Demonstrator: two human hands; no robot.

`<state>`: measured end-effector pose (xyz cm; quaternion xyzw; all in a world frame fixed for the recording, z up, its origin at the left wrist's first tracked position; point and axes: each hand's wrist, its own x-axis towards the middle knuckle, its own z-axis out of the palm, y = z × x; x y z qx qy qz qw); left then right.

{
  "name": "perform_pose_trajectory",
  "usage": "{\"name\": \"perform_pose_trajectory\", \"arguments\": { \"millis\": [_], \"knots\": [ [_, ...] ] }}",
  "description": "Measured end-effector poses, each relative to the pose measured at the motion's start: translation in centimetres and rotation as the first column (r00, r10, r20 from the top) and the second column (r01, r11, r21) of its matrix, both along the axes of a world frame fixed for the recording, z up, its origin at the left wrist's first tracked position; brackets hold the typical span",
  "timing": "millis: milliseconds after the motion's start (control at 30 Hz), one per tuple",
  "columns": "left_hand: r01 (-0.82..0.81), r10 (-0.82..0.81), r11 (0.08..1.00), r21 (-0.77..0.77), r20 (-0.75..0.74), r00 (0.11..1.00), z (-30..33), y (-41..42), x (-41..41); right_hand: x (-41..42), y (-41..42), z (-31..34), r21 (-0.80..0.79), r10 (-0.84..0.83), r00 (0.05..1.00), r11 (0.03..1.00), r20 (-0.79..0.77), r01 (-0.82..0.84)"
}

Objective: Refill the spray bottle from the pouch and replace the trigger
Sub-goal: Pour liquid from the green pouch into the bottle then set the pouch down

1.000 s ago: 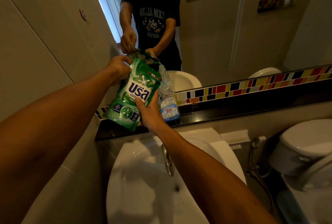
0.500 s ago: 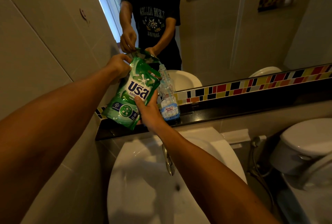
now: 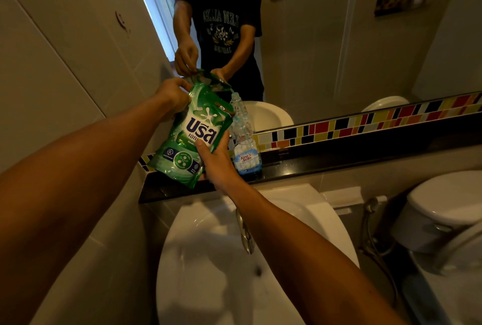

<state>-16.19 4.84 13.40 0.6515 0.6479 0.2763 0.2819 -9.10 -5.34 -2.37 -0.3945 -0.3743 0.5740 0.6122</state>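
Observation:
A green refill pouch [image 3: 193, 131] with white and blue lettering is held tilted above the black ledge [image 3: 326, 165]. My left hand [image 3: 170, 95] pinches its upper left corner. My right hand [image 3: 216, 160] grips its lower right side. The pouch's top right corner points down at the open neck of a clear plastic bottle [image 3: 245, 147] with a blue and white label. This bottle stands upright on the ledge, right of the pouch, with a little blue liquid at its bottom. No trigger head is in view.
A white washbasin [image 3: 208, 272] with a chrome tap [image 3: 243, 233] lies below the ledge. A toilet [image 3: 443, 210] and a hand-spray hose [image 3: 370, 220] stand at the right. A mirror [image 3: 339, 37] above a coloured tile strip [image 3: 365, 124] reflects the person. A tiled wall [image 3: 65, 64] closes the left.
The pouch has tilted slightly further, its bottom rising a little and its top corner staying at the bottle's neck. Both hands keep their grip.

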Motion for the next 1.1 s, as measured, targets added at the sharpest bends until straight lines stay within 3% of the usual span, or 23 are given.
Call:
{"name": "perform_pose_trajectory", "arguments": {
  "millis": [1100],
  "knots": [
    [0.015, -0.014, 1.000, 0.023, -0.043, 0.999, 0.89, -0.74, 0.53, -0.24, 0.15, 0.21, -0.017, 0.025, 1.000, 1.000, -0.004, -0.025]
  ]
}}
